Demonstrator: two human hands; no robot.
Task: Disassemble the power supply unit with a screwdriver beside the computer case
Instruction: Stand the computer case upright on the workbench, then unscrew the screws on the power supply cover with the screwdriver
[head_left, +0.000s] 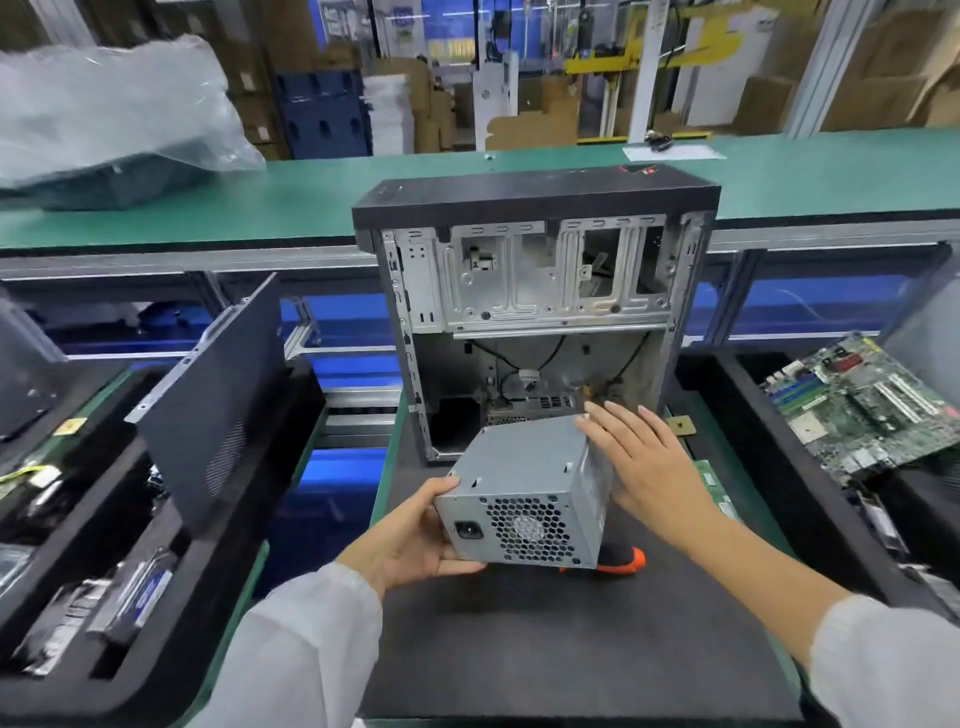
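We held power supply unit (524, 499) before computer case (530, 312): left hand (415, 540) gripped its near-left corner, right hand (639, 457) flat-fingered on right side; screwdriver (621, 561), probably, lay beneath unit.

head view | looks forward and down | near hands (519, 499)

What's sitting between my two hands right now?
In the head view, the power supply unit lies between them: the left hand grips its near corner, the right hand lies flat against its far side.
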